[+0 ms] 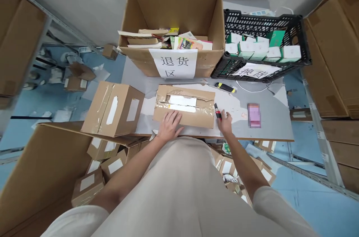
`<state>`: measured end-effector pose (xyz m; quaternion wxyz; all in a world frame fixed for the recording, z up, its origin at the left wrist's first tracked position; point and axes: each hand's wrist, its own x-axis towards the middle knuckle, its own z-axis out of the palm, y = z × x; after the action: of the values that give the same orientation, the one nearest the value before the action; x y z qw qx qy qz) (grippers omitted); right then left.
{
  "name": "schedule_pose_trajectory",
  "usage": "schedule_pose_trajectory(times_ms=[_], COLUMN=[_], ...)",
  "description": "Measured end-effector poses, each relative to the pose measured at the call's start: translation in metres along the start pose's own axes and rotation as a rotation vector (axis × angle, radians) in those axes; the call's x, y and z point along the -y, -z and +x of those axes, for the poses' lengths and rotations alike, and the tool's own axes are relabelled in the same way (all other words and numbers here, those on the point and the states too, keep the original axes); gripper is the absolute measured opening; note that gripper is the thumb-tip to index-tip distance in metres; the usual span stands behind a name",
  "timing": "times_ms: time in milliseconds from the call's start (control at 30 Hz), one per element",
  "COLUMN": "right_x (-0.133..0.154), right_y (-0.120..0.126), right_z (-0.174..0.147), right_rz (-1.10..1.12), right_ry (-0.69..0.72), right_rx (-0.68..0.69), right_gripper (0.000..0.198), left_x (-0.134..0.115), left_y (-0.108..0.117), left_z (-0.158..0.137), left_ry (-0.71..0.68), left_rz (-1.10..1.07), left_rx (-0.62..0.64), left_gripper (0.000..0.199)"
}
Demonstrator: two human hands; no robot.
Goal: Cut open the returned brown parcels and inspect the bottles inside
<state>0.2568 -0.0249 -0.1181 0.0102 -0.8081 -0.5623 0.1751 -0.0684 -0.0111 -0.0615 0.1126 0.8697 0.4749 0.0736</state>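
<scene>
A taped cardboard box (184, 120) lies on the table in front of me, its top cardboard torn along a ragged strip, with white labels (182, 103) and clear tape across it. My left hand (169, 124) rests flat on the box's near edge, fingers stretched out. Just right of the box, my right hand (225, 122) grips a red and black utility knife (217, 111) by its lower end, the knife pointing away from me. Behind it, a yellow and black utility knife (225, 87) lies on the table.
A large open carton (137, 59) of books and a black crate (221, 70) of green-white boxes stand at the back. Another closed box (123, 111) sits left. A pink item (254, 116) lies right. Below left, a big carton (42, 162) holds several parcels. Shelves flank both sides.
</scene>
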Motion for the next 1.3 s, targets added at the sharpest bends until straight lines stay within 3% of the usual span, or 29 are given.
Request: schedule_pose_trajectory(times_ms=[100,133,233,300,400,500,700,900,1000,1133,1200,1300], right_x=[0.03,0.048,0.115,0.156,0.192,0.206,0.24,0.27,0.284,0.296,0.29,0.258], right_y=[0.048,0.063,0.088,0.085,0.067,0.055,0.052,0.041,0.056,0.1,0.119,0.132], right_z=[0.015,0.02,0.03,0.031,0.03,0.032,0.034,0.03,0.04,0.073,0.089,0.102], right_rz=[0.153,0.166,0.055,-0.044,-0.158,-0.228,-0.281,-0.367,-0.372,-0.346,-0.349,-0.348], right_ry=[0.158,0.281,0.659,0.773,0.785,0.756,0.892,0.889,0.897,0.899,0.882,0.852], right_rx=[-0.288,-0.291,-0.124,-0.028,0.027,0.018,0.043,0.007,0.06,0.223,0.197,0.1], right_gripper=[0.065,0.068,0.077,0.084,0.088,0.084,0.084,0.058,0.052,0.043,0.046,0.05], left_x=[-0.001,-0.001,-0.002,-0.002,-0.002,-0.002,-0.001,-0.001,-0.002,-0.003,-0.003,-0.005], left_y=[0.0,0.0,-0.002,-0.004,-0.005,-0.005,-0.002,0.0,0.001,0.005,0.006,0.009], left_z=[0.002,0.002,0.003,0.002,0.003,0.004,0.006,0.005,0.006,0.005,0.004,0.0], left_ry=[0.018,0.024,0.026,0.023,0.021,0.021,0.028,0.007,0.01,0.005,0.009,0.013], left_rz=[-0.011,-0.014,-0.02,-0.025,-0.03,-0.041,-0.053,-0.06,-0.057,-0.052,-0.05,-0.059], left_rx=[0.008,0.011,0.012,0.008,0.004,0.012,0.051,0.057,0.061,0.066,0.067,0.063], left_gripper=[0.061,0.061,0.061,0.063,0.065,0.066,0.069,0.074,0.075,0.076,0.077,0.077])
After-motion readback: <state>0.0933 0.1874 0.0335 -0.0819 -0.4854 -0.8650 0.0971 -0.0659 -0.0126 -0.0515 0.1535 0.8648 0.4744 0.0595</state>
